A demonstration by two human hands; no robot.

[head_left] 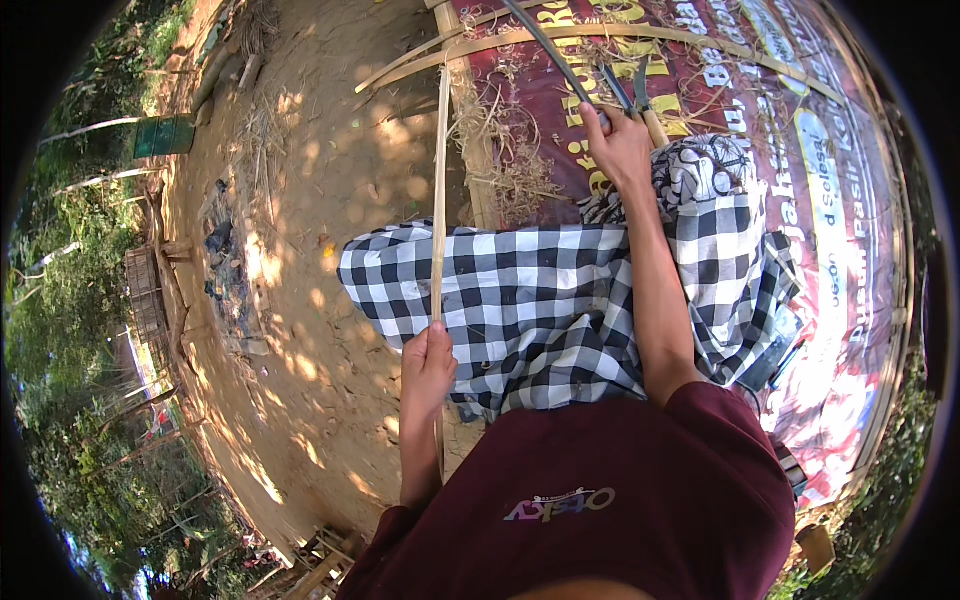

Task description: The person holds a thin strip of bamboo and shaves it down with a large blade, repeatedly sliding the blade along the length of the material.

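My left hand [428, 360] grips a long thin bamboo strip [440, 190] that runs up across a black-and-white checked cloth [540, 300] over my lap. My right hand [618, 142] reaches forward onto a printed banner [800, 150] spread on the ground, with its fingers closed around the handle of a dark-bladed tool [545, 45]. A second tool with a wooden handle [652, 122] lies right beside that hand. I wear a maroon shirt.
Curved bamboo strips [600, 32] and dry fibre shavings [500, 150] lie on the banner's left part. Bare sandy ground [300, 250] with sun patches stretches to the left. A wooden crate [148, 290], a green box [165, 135] and trees edge the far left.
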